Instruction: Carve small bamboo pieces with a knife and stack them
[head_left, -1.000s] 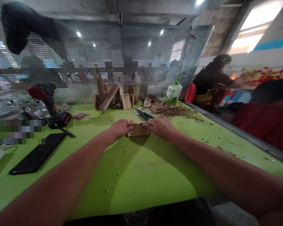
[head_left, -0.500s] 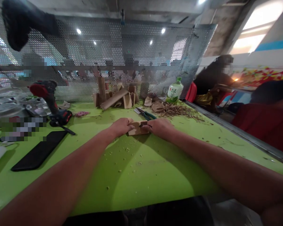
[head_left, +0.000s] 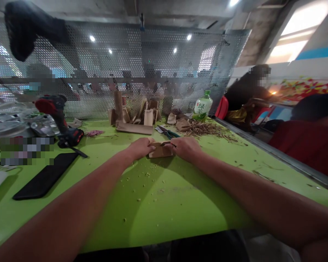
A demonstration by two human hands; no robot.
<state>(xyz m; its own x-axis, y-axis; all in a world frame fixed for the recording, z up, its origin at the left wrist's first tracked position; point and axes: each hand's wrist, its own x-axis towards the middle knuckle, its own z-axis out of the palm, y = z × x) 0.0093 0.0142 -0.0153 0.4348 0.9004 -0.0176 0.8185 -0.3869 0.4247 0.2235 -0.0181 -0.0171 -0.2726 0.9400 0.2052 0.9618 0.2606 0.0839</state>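
In the head view a small piece of pale wood (head_left: pixel 160 151) sits low over the green table, between my two hands. My left hand (head_left: pixel 141 148) is closed on its left end, thumb on the near side. My right hand (head_left: pixel 188 147) is closed around a small dark-bladed cutting tool (head_left: pixel 165 143), whose blade lies against the wood's upper edge. Most of that tool is hidden by my fingers, so its exact kind is unclear. Wood chips (head_left: pixel 147 174) are scattered on the table just in front. Green-handled pliers (head_left: pixel 171 134) lie right behind the wood.
Wood offcuts (head_left: pixel 148 117) stand at the back, with a flat strip (head_left: pixel 133 128) before them. A tea bottle (head_left: pixel 203 105) rises beside a heap of brown shavings (head_left: pixel 207 130). Leftward are a cordless drill (head_left: pixel 54 116) and a black case (head_left: pixel 46 176). People (head_left: pixel 243 91) sit at the right.
The wood strip that leaned on the offcuts now lies flat on the table. The dark blade has shifted slightly left along the wood. Both hands stay in nearly the same place.
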